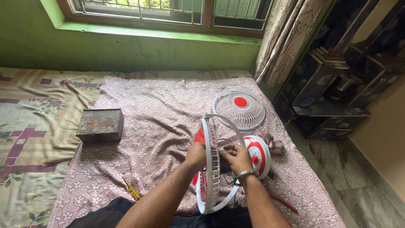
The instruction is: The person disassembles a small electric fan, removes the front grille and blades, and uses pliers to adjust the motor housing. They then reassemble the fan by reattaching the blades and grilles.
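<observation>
At the far left a patterned bedsheet (29, 126) in cream, purple and green covers the bed, and over its middle lies a pinkish cloth with white flowers (156, 109). On the left part of that cloth sits a rusty metal box (100, 124), shut and well apart from the hands. Nearer the person, a yellow-handled screwdriver (132, 189) lies on the cloth just left of the left forearm. The left hand (196, 154) is curled around the white rear fan guard (212, 162), which stands on edge between the two hands, its fingers closed on the left face of the grille where the red blade shows behind it. The right hand (237, 157), with a metal bangle at the wrist, presses against the guard's right side, fingers bent and pinched on something small at the rim; what it is cannot be told. Just right of that hand sits the red and white fan motor housing (258, 155), touching a crumpled rag (272, 142). Farther back lies the white front fan grille (239, 108) with a red centre, flat on the cloth. At the far right stands a dark shelf unit (333, 88).
</observation>
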